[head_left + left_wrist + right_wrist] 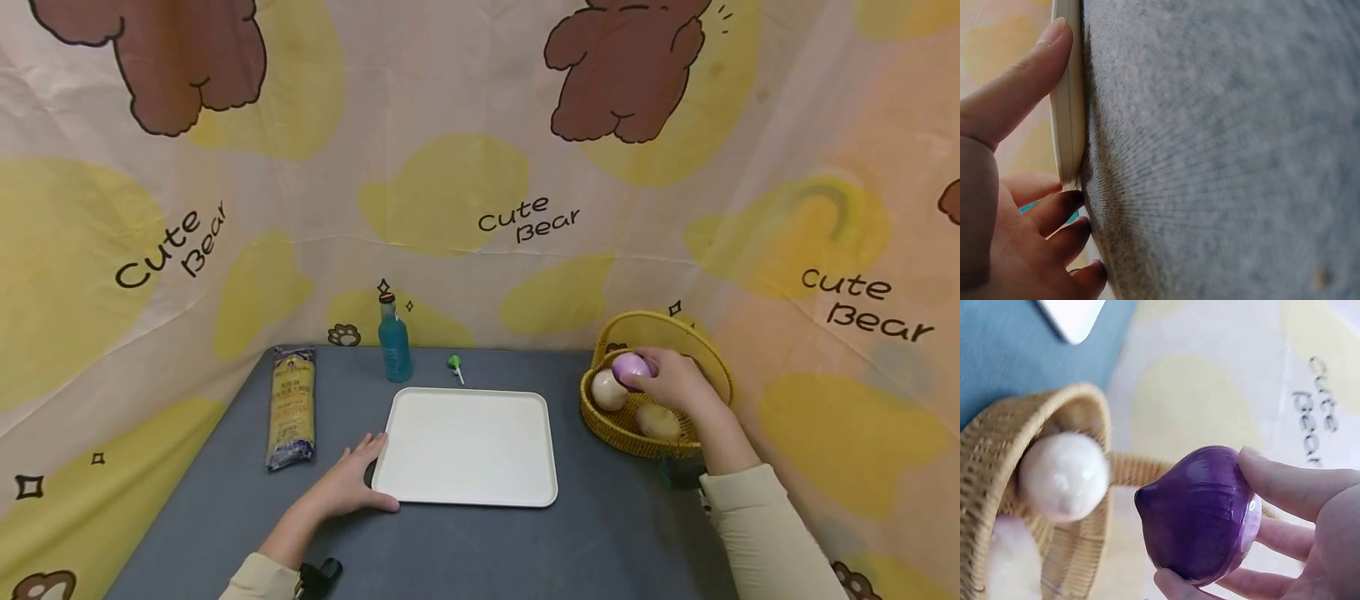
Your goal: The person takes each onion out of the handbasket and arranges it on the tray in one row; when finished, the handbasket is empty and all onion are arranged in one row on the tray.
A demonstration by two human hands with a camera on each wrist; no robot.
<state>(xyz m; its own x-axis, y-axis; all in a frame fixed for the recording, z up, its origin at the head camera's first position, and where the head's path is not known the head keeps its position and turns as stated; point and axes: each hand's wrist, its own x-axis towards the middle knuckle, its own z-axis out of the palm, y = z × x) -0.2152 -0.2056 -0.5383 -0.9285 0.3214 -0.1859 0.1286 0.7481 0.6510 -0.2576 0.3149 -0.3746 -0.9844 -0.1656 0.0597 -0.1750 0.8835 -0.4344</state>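
**Purple onion held over the basket**

I see a big gray table (225, 500) with a bear cloth behind it. In the middle of the table lies a white tray (468, 446). My left hand (348, 483) rests flat on the table, fingers straight, holding nothing. Its thumb touches the tray's near left corner, and the left wrist view shows the thumb pressed against the tray's edge (1067, 100).

At the right side stands a yellow woven basket (708, 350). My right hand (675, 383) is over the basket and grips a purple onion (630, 367). The right wrist view shows the purple onion (1200, 515) sitting between the thumb on top and the fingers (1285, 534) under it, clear of the basket. Down inside the basket lie a white onion (607, 390) and a potato (658, 422).

A long noodle packet (291, 407) lies at the left. A blue bottle (393, 342) stands at the back, with a small green lollipop (455, 365) just beside it.
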